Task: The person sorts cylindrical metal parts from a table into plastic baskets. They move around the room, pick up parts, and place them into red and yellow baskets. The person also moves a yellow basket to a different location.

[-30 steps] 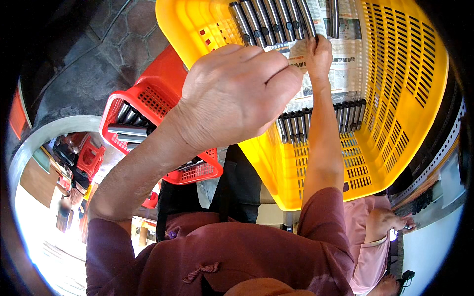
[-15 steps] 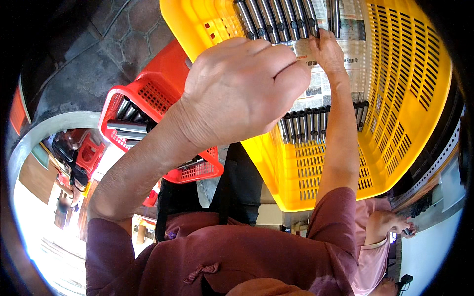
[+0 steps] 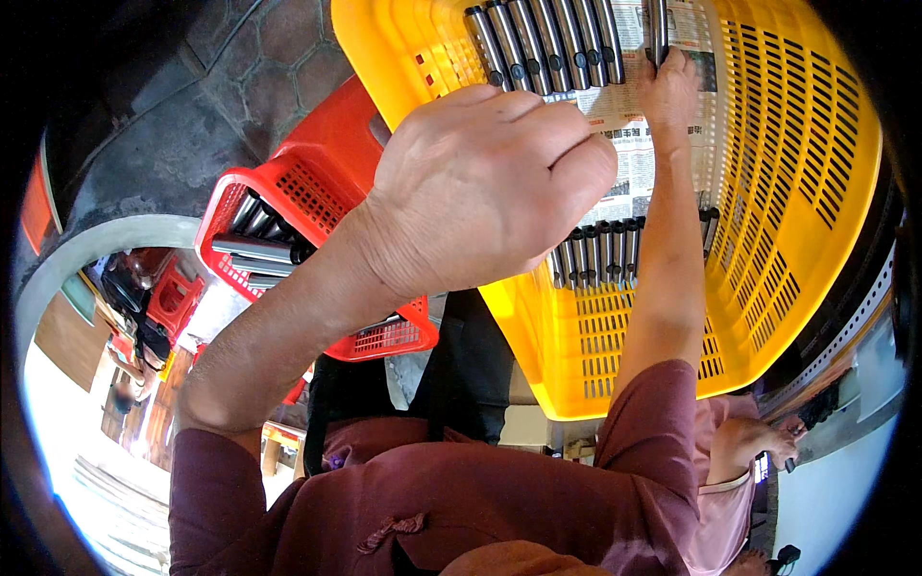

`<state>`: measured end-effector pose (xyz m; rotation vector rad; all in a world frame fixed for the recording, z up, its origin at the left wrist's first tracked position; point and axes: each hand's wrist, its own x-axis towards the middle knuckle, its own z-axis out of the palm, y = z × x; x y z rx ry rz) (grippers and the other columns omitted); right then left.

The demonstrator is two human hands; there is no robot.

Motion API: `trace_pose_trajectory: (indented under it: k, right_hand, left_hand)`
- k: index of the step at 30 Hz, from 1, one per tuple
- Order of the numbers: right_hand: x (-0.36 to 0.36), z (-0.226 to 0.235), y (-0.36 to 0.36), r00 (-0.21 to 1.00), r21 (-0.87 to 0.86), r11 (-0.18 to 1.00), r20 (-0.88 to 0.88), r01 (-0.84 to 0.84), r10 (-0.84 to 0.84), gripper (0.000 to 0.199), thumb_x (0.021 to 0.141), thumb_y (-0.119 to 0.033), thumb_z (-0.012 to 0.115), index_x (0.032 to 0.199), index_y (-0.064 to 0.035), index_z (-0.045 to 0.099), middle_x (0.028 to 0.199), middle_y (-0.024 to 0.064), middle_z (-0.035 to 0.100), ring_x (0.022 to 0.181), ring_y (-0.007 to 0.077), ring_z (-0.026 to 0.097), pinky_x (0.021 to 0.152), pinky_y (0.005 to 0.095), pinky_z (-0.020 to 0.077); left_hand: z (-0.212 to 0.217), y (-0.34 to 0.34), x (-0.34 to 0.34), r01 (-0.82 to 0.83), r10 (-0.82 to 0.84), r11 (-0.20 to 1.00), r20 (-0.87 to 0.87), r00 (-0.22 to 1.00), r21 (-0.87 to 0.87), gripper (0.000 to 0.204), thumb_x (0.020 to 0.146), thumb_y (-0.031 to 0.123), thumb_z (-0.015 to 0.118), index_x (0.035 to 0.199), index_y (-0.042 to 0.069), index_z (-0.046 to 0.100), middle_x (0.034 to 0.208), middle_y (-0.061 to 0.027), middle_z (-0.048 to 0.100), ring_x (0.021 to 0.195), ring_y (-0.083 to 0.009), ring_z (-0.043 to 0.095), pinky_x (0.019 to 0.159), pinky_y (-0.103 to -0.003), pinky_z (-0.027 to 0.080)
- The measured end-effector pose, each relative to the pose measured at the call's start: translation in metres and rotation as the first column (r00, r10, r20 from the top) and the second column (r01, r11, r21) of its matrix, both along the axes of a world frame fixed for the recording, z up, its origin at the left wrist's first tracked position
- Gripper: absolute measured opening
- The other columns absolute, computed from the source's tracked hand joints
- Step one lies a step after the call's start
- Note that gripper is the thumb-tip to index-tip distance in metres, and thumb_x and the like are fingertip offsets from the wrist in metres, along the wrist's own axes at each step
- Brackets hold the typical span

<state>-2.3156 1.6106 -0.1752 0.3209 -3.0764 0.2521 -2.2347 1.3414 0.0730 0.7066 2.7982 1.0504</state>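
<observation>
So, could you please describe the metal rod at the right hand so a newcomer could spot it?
Find the large yellow basket, then the newspaper inside it. Near the picture's top edge lies a row of rods; the metal rod is to its right, set apart by a gap, with the right hand at its lower end.

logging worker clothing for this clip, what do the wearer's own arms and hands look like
The left hand and right hand are bare, without gloves. Short, plain maroon sleeves end near the elbows, leaving both forearms uncovered. No watch, bracelet or cable shows on either wrist.
</observation>
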Motion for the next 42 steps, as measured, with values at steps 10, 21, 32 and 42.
trace_pose_trajectory:
  k: [10,21,32,42]
  right_hand:
    - [0.023,-0.01,-0.017,0.995,-0.337,0.938,-0.073,-0.085,0.064,0.027,0.086,-0.01,0.061,0.113,-0.0042,0.061,0.098,0.0197,0.059,0.089,0.0373,0.056,0.08,0.0453,0.0467]
    - [0.015,-0.019,-0.002,0.954,-0.505,0.813,0.224,0.289,-0.2,0.046,0.083,-0.021,0.071,0.114,0.0084,0.056,0.105,0.0224,0.058,0.099,0.0324,0.058,0.087,0.0407,0.0463]
    - [0.114,0.229,-0.085,0.857,-0.955,0.213,0.069,0.204,-0.511,0.013,0.09,-0.002,0.057,0.102,0.0019,0.058,0.096,0.0108,0.062,0.085,0.0178,0.057,0.076,0.0318,0.0487]
    - [0.251,0.236,-0.292,0.768,-0.475,0.777,0.277,-0.413,0.577,0.055,0.077,-0.018,0.071,0.125,-0.0043,0.051,0.122,0.0158,0.053,0.107,0.0348,0.054,0.09,0.0436,0.0456]
  left_hand:
    - [-0.001,0.002,0.002,-0.023,0.023,1.0,0.005,1.0,0.015,0.027,0.065,0.008,0.072,0.092,0.007,0.066,0.087,-0.0047,0.065,0.072,-0.0238,0.064,0.063,-0.034,0.051]
    - [0.028,-0.061,0.084,-0.118,0.142,0.932,-0.045,0.989,0.343,0.028,0.064,-0.002,0.066,0.091,-0.002,0.064,0.094,-0.0151,0.065,0.085,-0.0299,0.064,0.073,-0.038,0.053]
    - [0.018,-0.154,0.267,-0.533,0.474,0.846,0.434,0.766,0.016,0.019,0.082,-0.001,0.058,0.1,-0.002,0.06,0.098,-0.0173,0.063,0.091,-0.035,0.061,0.08,-0.041,0.049]
    - [-0.025,-0.2,0.312,-0.801,0.594,0.598,0.661,0.458,0.017,0.017,0.094,0.012,0.057,0.106,0.001,0.06,0.097,-0.0128,0.065,0.083,-0.0185,0.066,0.073,-0.03,0.052]
